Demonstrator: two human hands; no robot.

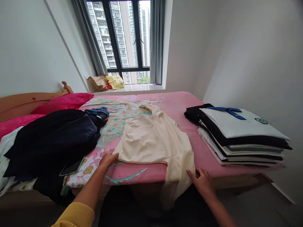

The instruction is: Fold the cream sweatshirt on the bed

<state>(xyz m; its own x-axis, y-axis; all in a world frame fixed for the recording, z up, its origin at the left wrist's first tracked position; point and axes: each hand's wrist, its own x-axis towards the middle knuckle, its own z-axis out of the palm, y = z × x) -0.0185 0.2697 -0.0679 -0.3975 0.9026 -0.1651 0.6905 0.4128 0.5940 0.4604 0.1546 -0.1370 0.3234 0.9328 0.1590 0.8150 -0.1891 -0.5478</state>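
Observation:
A cream long-sleeved top (151, 138) lies spread on the bed, its hem towards the left and front and its neck end at the back. At the hem's front left corner, my left hand (108, 160) pinches the fabric. My right hand (204, 183) is at the near sleeve, thumb over the cloth and fingers curled at its outer edge. That sleeve (180, 170) hangs over the front edge of the bed, and its lower end is blurred. The other sleeve stretches away at the back.
Folded clothes (241, 138) stand stacked at the right, a white shirt with a blue collar on top. Dark clothes (54, 138) are heaped at the left, beside a phone (73, 167). Pink pillows (63, 103) lie behind. The pink bedsheet (146, 173) reaches the bed's front edge.

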